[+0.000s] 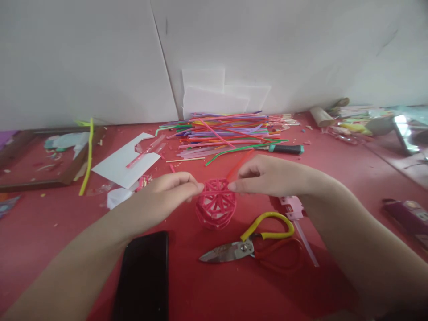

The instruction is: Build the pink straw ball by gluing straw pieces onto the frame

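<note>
A round openwork basket of pink pipe cleaners (216, 213) sits on the red table in front of me. Across its upper part runs a straight pink pipe cleaner (217, 193). My left hand (174, 187) pinches this strand at the left rim, and a pink end (172, 168) pokes out behind the fingers. At the right rim, my right hand (257, 176) is closed in a pinch on the same strand. A red-orange strand (240, 164) slants away behind the right fingers; whether it joins the held one is unclear.
Scissors (247, 247) with yellow and red handles lie nearest the basket, a black phone (142, 276) to their left. Behind are a pile of coloured pipe cleaners (227, 131), a cutter (287, 149) and white paper (125, 162). A pink glue gun-like piece (292, 207) lies by my right forearm.
</note>
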`<state>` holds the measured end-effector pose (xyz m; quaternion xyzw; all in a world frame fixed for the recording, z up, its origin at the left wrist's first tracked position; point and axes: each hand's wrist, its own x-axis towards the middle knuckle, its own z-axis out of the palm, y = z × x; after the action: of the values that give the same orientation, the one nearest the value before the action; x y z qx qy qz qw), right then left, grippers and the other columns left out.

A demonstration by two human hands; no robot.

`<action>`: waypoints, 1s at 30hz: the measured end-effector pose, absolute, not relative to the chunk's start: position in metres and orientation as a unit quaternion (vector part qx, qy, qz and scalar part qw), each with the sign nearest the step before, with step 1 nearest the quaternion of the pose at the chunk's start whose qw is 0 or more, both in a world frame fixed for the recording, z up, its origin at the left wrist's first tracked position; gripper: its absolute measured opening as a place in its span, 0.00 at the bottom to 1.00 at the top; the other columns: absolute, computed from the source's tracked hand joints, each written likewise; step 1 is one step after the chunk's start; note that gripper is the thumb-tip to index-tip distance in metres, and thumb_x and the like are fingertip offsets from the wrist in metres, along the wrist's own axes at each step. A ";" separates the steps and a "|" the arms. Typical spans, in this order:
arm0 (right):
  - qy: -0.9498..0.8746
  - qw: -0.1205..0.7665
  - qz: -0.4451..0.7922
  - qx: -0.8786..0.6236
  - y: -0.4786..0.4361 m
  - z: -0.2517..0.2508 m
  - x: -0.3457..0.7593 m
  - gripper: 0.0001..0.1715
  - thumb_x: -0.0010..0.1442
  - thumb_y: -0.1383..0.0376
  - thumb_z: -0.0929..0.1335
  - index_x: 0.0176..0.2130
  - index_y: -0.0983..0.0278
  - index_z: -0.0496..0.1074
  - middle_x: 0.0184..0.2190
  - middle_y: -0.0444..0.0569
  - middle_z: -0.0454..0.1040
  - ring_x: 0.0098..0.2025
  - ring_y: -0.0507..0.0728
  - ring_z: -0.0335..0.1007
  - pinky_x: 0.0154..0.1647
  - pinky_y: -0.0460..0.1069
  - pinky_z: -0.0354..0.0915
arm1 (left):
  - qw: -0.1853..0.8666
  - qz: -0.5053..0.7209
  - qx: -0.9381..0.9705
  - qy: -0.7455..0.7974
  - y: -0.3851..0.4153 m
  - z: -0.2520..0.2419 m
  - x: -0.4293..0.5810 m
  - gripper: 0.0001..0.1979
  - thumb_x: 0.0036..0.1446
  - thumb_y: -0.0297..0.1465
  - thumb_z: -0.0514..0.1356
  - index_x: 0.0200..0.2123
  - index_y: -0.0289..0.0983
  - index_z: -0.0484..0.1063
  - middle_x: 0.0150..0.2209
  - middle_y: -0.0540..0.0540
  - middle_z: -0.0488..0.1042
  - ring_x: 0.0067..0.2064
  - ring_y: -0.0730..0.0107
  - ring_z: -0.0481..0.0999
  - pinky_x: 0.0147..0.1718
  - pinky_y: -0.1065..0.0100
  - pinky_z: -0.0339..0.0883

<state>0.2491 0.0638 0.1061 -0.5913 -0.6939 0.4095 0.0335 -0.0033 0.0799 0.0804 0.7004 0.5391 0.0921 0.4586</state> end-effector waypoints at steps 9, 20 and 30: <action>-0.702 0.029 0.407 -0.583 0.063 0.105 0.252 0.24 0.58 0.47 0.67 0.23 0.62 0.62 0.20 0.39 0.54 0.20 0.47 0.47 0.19 0.47 0.43 | 0.445 0.101 0.696 0.555 0.077 0.083 0.002 0.19 0.55 0.51 0.59 0.29 0.41 0.71 0.27 0.53 0.70 0.30 0.68 0.68 0.29 0.68 0.57; -0.701 0.035 0.416 -0.578 0.063 0.104 0.254 0.23 0.58 0.48 0.67 0.25 0.62 0.66 0.21 0.39 0.58 0.21 0.48 0.51 0.20 0.46 0.47 | 0.461 0.094 0.710 0.524 0.079 0.086 0.000 0.19 0.55 0.51 0.60 0.30 0.41 0.73 0.30 0.52 0.73 0.35 0.65 0.71 0.33 0.67 0.59; -0.706 0.042 0.427 -0.563 0.064 0.102 0.254 0.22 0.58 0.49 0.67 0.23 0.62 0.62 0.20 0.39 0.54 0.21 0.48 0.48 0.20 0.46 0.45 | 0.457 0.079 0.719 0.517 0.079 0.086 0.001 0.18 0.53 0.50 0.61 0.28 0.41 0.71 0.28 0.52 0.71 0.32 0.65 0.69 0.30 0.67 0.59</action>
<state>0.2535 0.0639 0.1018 -0.5633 -0.7063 0.4267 0.0423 0.0007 0.0787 0.0862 0.7193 0.5175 0.0793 0.4567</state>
